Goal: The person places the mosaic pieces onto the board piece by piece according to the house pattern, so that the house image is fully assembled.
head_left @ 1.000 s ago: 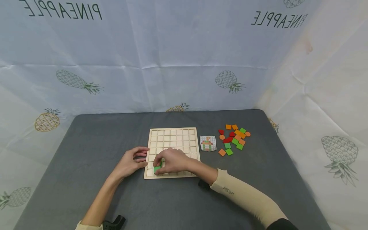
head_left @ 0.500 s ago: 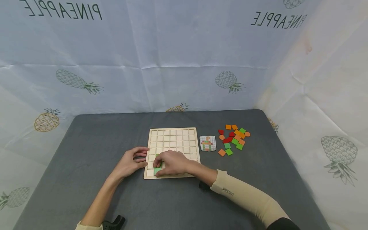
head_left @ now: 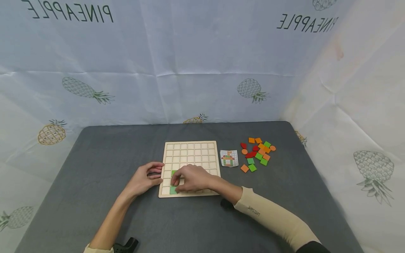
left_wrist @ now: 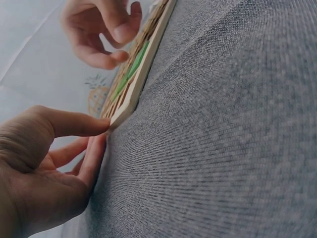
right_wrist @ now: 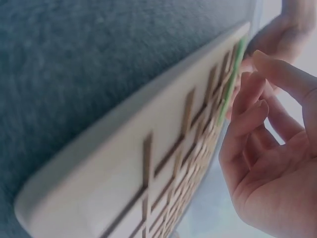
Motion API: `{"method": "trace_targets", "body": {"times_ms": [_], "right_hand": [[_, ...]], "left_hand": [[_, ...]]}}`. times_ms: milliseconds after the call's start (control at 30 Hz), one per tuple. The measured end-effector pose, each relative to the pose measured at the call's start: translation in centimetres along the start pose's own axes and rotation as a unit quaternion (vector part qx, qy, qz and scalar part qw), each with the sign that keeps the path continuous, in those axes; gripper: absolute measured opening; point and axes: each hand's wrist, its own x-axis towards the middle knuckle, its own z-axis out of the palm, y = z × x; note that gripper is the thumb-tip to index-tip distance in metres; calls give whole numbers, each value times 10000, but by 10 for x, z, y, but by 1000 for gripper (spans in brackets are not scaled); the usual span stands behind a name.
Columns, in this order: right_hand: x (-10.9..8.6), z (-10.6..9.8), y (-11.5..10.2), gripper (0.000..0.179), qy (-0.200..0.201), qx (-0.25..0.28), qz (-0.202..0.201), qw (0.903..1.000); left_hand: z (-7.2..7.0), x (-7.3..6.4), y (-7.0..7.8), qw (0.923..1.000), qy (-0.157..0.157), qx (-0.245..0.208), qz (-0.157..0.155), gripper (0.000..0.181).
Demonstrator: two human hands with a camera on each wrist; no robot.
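A square wooden grid board (head_left: 197, 154) lies on the table. In its lower left part sit green square tiles, with one green tile (head_left: 173, 190) in the bottom row. Farther up the same column, another is partly covered by fingers. My right hand (head_left: 193, 178) hovers close over these tiles; both wrist views show its thumb and fingers apart, holding nothing. At the board's left edge my left hand (head_left: 143, 179) rests its fingertips and thumb against the rim. The left wrist view shows the left thumb (left_wrist: 81, 124) right at the board's corner, fairly straight.
Right of the board lies a small printed pattern card (head_left: 229, 158). Beyond it, loose pieces are scattered: orange squares (head_left: 244, 168), green squares (head_left: 252, 168), red pieces (head_left: 250, 154) and orange discs (head_left: 272, 148). A pineapple-print cloth (head_left: 190, 45) hangs behind the grey table (head_left: 177, 225).
The green tile under my right hand has settled flat in the bottom row. My right fingers have let go of it and shifted slightly right. My left hand has stayed put.
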Motion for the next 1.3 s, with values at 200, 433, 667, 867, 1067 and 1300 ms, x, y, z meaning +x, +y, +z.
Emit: {"method": "trace_targets", "body": {"times_ms": [200, 433, 667, 867, 1067, 1300], "right_hand": [[-8, -15, 5, 18, 165, 339, -34, 9993], [-27, -45, 17, 23, 176, 717, -144, 9972], [-47, -68, 38, 25, 446, 910, 56, 9948], [-66, -87, 49, 26, 774, 919, 274, 9924], [-84, -99, 60, 28, 1013, 1038, 450, 9884], [-105, -109, 77, 27, 1247, 1218, 673, 9824]], "left_hand": [[0, 0, 0, 10000, -26, 12, 62, 61], [1, -3, 0, 10000, -4, -10, 48, 61], [1, -3, 0, 10000, 9, 19, 73, 62], [2, -1, 0, 10000, 24, -5, 42, 61], [1, 0, -1, 10000, 68, 25, -39, 61], [3, 0, 0, 9999, 82, 67, 5, 62]]}}
